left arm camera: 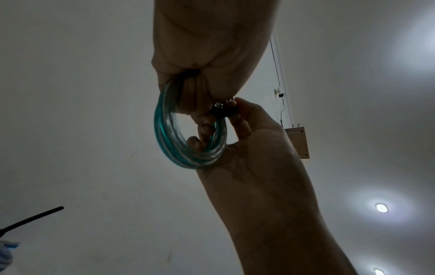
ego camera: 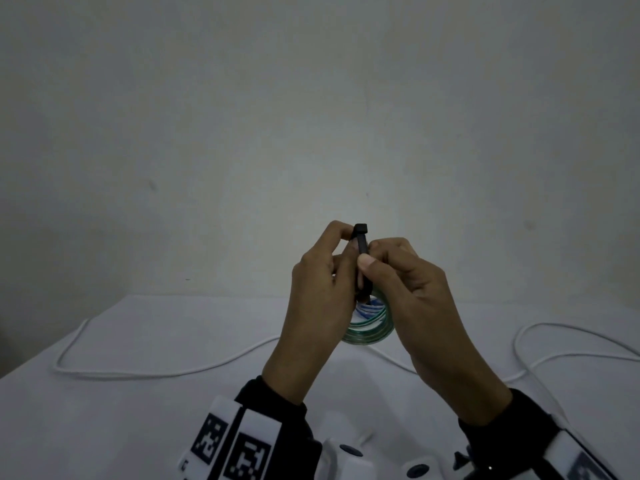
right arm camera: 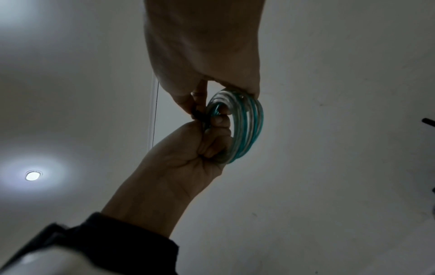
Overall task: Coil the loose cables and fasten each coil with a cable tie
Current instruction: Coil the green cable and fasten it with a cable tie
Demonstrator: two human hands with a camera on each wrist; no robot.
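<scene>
Both hands hold a small coil of clear and teal cable (ego camera: 372, 325) above the table, in front of the wall. My left hand (ego camera: 341, 242) has its fingers curled round the coil's left side (right arm camera: 247, 130), with the index finger bent beside the head of a black cable tie (ego camera: 362, 242). The tie stands upright between the hands, its strap running down into the coil. My right hand (ego camera: 372, 259) pinches that strap under the thumb, and its lower fingertips (left arm camera: 202, 128) hook through the coil (left arm camera: 164, 130). The tie's lower end is hidden by the fingers.
A long white cable (ego camera: 138, 374) lies loose across the white table (ego camera: 173, 427), looping at the left and again at the right (ego camera: 554, 341). A white device with dark round spots (ego camera: 349, 452) sits at the near edge between my forearms.
</scene>
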